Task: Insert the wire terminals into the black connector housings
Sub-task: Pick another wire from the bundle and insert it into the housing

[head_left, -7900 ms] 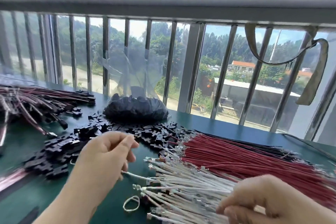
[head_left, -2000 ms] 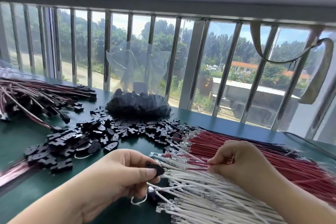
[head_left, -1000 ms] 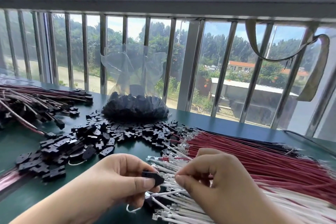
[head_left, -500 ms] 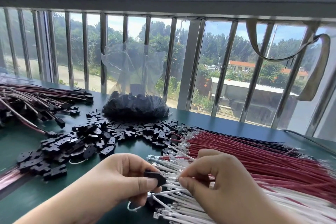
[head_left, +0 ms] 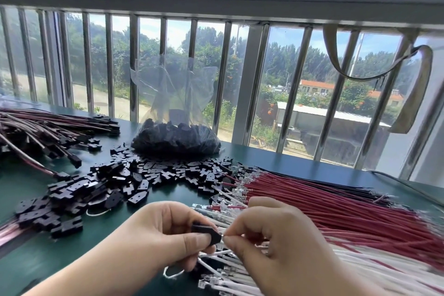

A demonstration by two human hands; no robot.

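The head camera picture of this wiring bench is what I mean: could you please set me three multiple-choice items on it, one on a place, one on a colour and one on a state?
1. Where does the clear plastic bag of black parts stand?
A. at the far edge of the green table, by the window bars
B. beside the right hand
C. on the red wires

2. What colour are the wires lying nearest under the hands?
A. blue
B. white
C. yellow

3. What is the left hand doing?
A. lying flat on the table
B. pinching a small black connector housing
C. hanging open over the bag

Answers:
1 A: the bag sits against the bars, beyond the loose black housings.
2 B: the white wires lie below the hands, the red wire bundle farther back.
3 B: thumb and fingers pinch the housing while the right hand pinches a wire end at it.
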